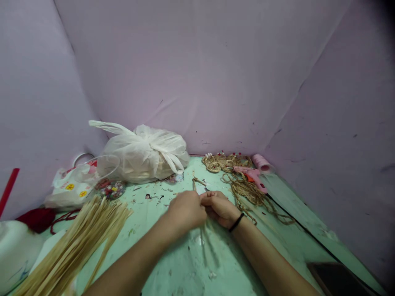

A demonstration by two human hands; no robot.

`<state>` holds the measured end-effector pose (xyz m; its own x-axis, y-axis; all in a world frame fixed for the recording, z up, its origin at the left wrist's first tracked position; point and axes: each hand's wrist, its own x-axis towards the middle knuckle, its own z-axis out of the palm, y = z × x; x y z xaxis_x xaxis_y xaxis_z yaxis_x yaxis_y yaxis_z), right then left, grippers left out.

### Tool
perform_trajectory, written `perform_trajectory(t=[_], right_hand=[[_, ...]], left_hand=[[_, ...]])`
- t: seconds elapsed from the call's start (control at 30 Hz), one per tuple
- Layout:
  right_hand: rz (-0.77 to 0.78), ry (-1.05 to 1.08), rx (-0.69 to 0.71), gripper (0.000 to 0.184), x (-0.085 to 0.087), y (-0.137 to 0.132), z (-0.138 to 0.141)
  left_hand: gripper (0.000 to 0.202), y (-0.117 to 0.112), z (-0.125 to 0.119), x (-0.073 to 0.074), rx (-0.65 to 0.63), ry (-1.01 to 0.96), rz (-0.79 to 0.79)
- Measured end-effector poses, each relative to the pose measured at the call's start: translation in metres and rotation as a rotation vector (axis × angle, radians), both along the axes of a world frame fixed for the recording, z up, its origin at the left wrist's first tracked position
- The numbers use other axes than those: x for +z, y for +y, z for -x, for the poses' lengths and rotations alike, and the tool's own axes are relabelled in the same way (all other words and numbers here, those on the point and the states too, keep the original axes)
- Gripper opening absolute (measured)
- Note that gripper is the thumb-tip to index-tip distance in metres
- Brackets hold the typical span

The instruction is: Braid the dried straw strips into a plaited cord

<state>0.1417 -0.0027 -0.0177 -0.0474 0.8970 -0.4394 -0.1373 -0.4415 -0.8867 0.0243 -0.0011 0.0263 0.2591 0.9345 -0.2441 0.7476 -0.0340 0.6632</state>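
Both hands meet over the middle of the green table. My left hand (pixel 188 209), seen from its back, is closed on a braided straw cord (pixel 194 182); the fingertips are mostly hidden. Beside it my right hand (pixel 219 209) pinches the same cord, thumb against fingers, with a dark band on the wrist. A short length of the cord sticks out beyond the hands. Loose strands hang blurred below them. A small greyish pointed thing shows just above the right fingers, too small to make out.
Straw strips (pixel 77 242) lie at left, near a bag of beads (pixel 110 189). A tied white plastic bag (pixel 145 156) stands behind. At right are coiled braids (pixel 226 163), a pink glue gun (pixel 251 174) with black cable, a pink thread spool (pixel 261 163) and a dark flat object (pixel 335 279).
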Motion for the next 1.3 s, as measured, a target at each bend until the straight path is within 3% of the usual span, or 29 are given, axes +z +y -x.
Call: perform_trajectory(t=[0.07,0.1,0.23,0.43,0.57,0.67,0.8,0.93,1.07,1.17,1.3], right_hand=[[0.043,0.049,0.029,0.007,0.005,-0.001,-0.001],[0.067,0.063,0.041,0.007,0.007,-0.001,-0.001],[0.079,0.102,0.032,0.011,0.010,-0.001,-0.002],[0.053,0.139,0.081,0.012,0.010,0.000,-0.005],[0.009,-0.031,0.131,0.005,0.006,0.003,-0.006],[-0.109,-0.290,0.158,0.005,0.000,0.005,-0.005],[-0.299,-0.679,0.151,0.006,-0.003,0.005,-0.005],[-0.247,-0.844,0.157,0.010,0.000,0.004,-0.006],[-0.150,-0.803,0.163,0.010,0.006,-0.002,0.001],[-0.279,-0.938,0.131,0.011,0.012,-0.010,0.009],[-0.391,-0.967,0.218,0.012,0.013,-0.013,0.009]], left_hand=[[0.010,0.013,0.009,0.008,0.076,0.072,-0.096],[0.012,0.019,0.012,0.011,0.119,0.024,-0.062],[0.026,0.027,0.011,0.010,0.237,-0.234,0.282],[0.012,0.028,0.005,-0.016,0.106,-0.485,0.565],[0.014,0.031,0.007,-0.021,0.112,-0.372,0.498],[0.018,0.029,0.007,-0.020,0.120,-0.236,0.373],[0.018,0.029,0.006,-0.031,0.107,-0.263,0.206],[0.019,0.029,0.004,-0.040,0.131,-0.275,0.158],[0.019,0.026,0.000,-0.032,0.232,-0.299,0.301],[0.018,0.026,0.002,-0.025,0.246,-0.346,0.469],[0.016,0.029,0.008,-0.024,0.153,-0.393,0.493]])
